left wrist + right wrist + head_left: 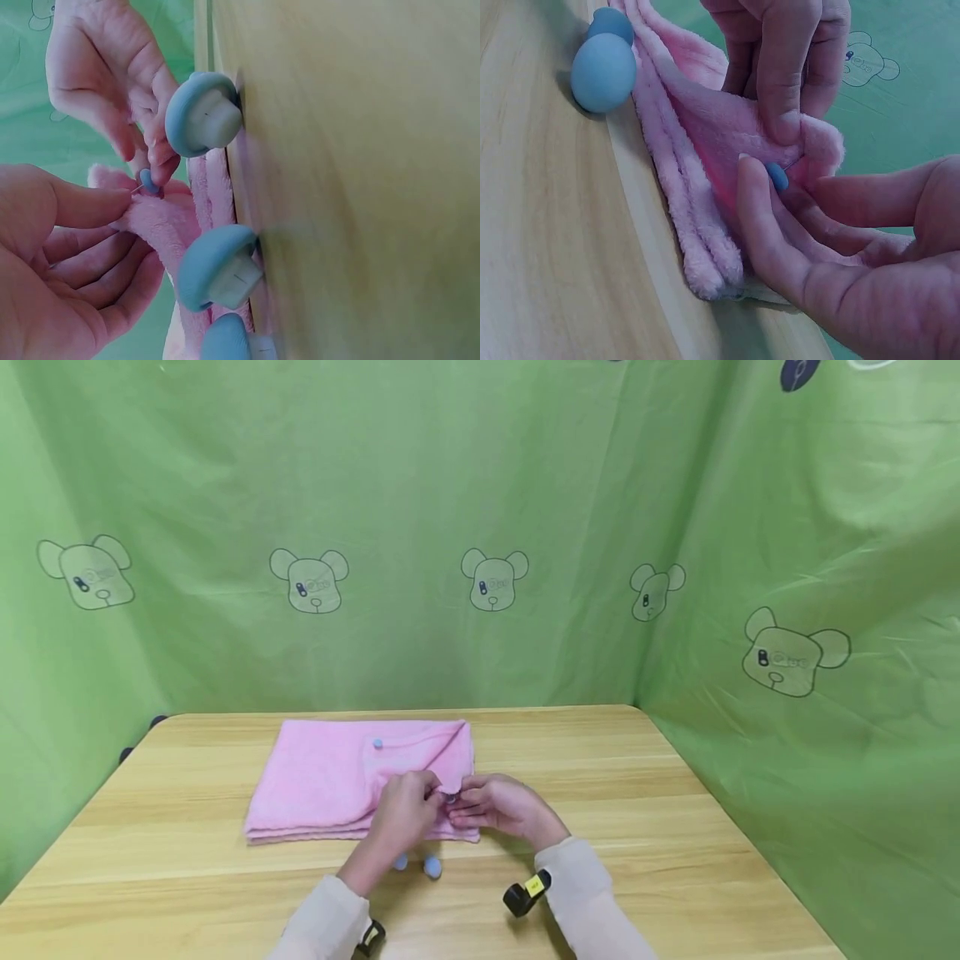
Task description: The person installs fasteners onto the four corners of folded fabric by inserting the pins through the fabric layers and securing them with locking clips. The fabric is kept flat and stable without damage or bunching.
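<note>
A folded pink plush cloth (322, 777) lies on the table, its near right corner lifted. My left hand (405, 810) pinches the raised edge between thumb and fingers. On the other side of that corner, my right hand (506, 806) holds a small blue disc-shaped pin (778, 176) between its fingers. A thin needle shows beside the disc, close to the left thumb, in the left wrist view. Mushroom-shaped fasteners with blue caps and whitish stems, among them one upper fastener (202, 116) and one lower fastener (219, 268), lie in front of the cloth.
Another small blue cap (378, 743) sits on top of the cloth, toward its back. The wooden table (600, 752) ends at a green curtain (405, 652) printed with bear heads, behind and along the sides. Black wrist cameras, like the right one (525, 893), hang under the sleeves.
</note>
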